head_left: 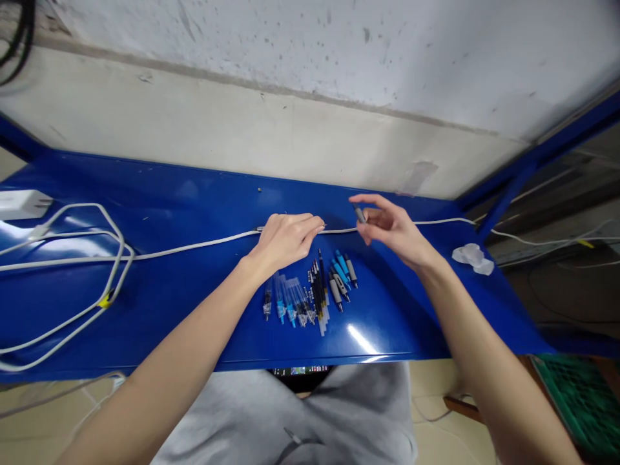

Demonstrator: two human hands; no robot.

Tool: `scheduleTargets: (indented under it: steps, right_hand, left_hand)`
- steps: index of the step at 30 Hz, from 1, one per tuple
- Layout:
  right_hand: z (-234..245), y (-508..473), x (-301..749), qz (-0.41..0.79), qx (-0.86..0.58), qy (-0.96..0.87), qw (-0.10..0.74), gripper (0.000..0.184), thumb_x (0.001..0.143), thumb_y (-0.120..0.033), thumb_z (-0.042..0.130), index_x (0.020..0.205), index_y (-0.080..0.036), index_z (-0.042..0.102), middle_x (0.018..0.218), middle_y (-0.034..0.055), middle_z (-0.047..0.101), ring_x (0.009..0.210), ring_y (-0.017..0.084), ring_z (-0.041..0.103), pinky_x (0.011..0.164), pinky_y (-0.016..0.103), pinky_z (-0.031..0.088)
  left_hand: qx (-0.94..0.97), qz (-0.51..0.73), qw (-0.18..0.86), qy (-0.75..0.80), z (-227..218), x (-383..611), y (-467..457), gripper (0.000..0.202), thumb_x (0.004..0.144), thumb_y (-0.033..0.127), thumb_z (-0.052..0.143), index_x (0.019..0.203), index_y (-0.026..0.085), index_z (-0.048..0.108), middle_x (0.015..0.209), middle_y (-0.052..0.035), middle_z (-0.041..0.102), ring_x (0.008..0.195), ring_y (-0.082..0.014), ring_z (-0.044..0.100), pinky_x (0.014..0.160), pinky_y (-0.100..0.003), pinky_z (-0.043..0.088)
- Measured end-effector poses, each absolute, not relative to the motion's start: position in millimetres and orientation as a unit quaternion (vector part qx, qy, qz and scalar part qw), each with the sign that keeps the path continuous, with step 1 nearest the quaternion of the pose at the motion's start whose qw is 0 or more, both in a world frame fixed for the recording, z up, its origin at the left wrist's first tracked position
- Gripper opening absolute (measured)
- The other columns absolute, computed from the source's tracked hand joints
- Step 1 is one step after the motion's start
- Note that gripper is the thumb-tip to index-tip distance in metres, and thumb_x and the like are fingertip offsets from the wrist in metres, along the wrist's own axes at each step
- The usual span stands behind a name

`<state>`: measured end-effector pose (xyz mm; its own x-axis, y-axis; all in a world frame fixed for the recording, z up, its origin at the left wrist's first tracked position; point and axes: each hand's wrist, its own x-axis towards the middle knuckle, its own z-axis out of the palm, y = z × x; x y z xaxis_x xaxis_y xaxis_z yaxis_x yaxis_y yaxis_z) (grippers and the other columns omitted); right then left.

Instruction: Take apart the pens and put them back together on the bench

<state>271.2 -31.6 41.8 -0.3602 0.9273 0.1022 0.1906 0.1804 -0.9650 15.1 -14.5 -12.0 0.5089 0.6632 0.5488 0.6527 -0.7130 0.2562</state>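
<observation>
My left hand [291, 235] is closed, back upward, around a pen, mostly hidden; a dark end pokes out on its left and a thin tip on its right. To the right, my right hand [387, 227] pinches a short grey pen grip [359, 213] with a dark end. The hands are apart, both above the blue shelf [194, 310]. Nearer me lie several clear pen barrels [290, 302] with blue or dark clips, several dark ink refills [318, 284], small springs [310, 294], and several grey and blue pen grips [341, 274].
A white cable [194, 245] runs across the shelf behind the hands and loops at the left, near a white plug adapter [24, 205]. Crumpled clear plastic [473, 258] lies at the right. The wall [271, 123] closes off the back. A phone screen [300, 371] shows below the front edge.
</observation>
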Motion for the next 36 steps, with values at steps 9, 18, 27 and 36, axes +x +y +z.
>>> scheduleTargets:
  steps: [9, 18, 27, 36]
  right_hand:
    - [-1.8, -8.9, 217.1, 0.467, -0.390, -0.627, 0.486, 0.031, 0.097, -0.049, 0.067, 0.115, -0.025, 0.075, 0.063, -0.0046, 0.053, 0.052, 0.010, 0.042, 0.047, 0.025, 0.034]
    - [-12.4, -19.4, 213.9, 0.455, -0.426, -0.585, 0.518, 0.027, 0.088, -0.049, 0.079, 0.095, -0.023, 0.075, 0.068, -0.0023, 0.058, 0.056, 0.010, 0.047, 0.045, 0.024, 0.035]
    - [-8.4, -21.6, 218.3, 0.532, -0.402, -0.543, 0.510, 0.028, 0.089, -0.049, 0.078, 0.090, -0.021, 0.076, 0.060, -0.0027, 0.060, 0.051, 0.010, 0.049, 0.043, 0.023, 0.035]
    - [-8.0, -22.0, 220.1, 0.545, -0.389, -0.556, 0.493, 0.030, 0.085, -0.047, 0.082, 0.096, -0.023, 0.067, 0.073, -0.0007, 0.071, 0.059, 0.012, 0.062, 0.044, 0.022, 0.043]
  left_hand:
    - [0.867, 0.316, 0.000, 0.385, -11.5, 11.6, -13.1, 0.025, 0.104, 0.024, 0.050, 0.099, 0.023, 0.074, 0.094, -0.0003, 0.080, 0.081, -0.0182, 0.076, 0.059, -0.029, 0.041]
    - [0.870, 0.308, -0.003, 0.385, -12.5, 13.3, -13.8, 0.029, 0.106, 0.027, 0.047, 0.097, 0.022, 0.073, 0.087, -0.0019, 0.078, 0.075, -0.0166, 0.073, 0.056, -0.027, 0.039]
    - [0.865, 0.316, -0.003, 0.390, -9.7, 15.1, -17.6, 0.028, 0.105, 0.025, 0.048, 0.096, 0.022, 0.074, 0.089, -0.0015, 0.079, 0.076, -0.0175, 0.074, 0.056, -0.028, 0.039]
    - [0.856, 0.330, 0.012, 0.397, -12.8, 13.7, -15.3, 0.026, 0.104, 0.025, 0.050, 0.097, 0.023, 0.075, 0.093, -0.0002, 0.080, 0.079, -0.0176, 0.075, 0.061, -0.029, 0.044]
